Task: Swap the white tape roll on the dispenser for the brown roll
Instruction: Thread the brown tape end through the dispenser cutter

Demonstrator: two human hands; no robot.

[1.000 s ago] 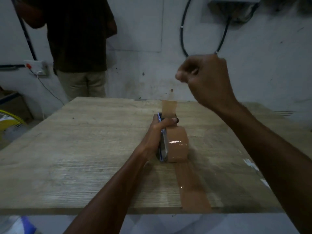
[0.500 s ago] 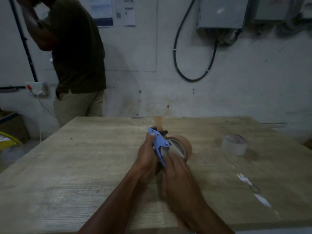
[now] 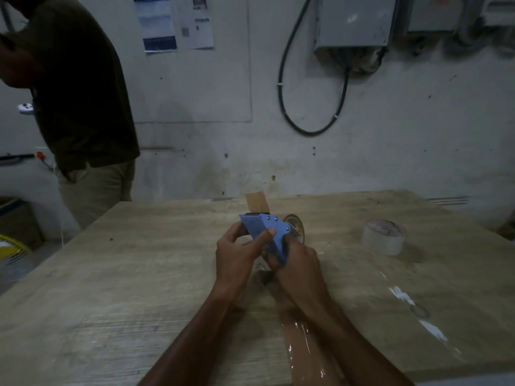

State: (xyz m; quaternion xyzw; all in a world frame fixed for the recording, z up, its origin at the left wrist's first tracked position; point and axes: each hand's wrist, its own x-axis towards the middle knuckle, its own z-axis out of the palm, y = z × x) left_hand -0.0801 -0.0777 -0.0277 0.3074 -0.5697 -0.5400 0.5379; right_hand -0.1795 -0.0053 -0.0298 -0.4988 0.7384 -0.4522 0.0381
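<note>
Two bare forearms rise from the bottom edge of the frame toward its centre, with no sleeve, cuff, watch or band showing anywhere along them. The left hand (image 3: 237, 254) sits just left of centre and the right hand (image 3: 299, 263) just right of it; both are uncovered, without gloves or rings that can be made out in the dim light. The left thumb shows a short, plain nail, and the right forearm is slightly blurred near the lower edge.

Left hand (image 3: 237, 254) curled, thumb pressed forward; right hand (image 3: 299, 263) closed beside it, touching; both forearms extended forward
</note>
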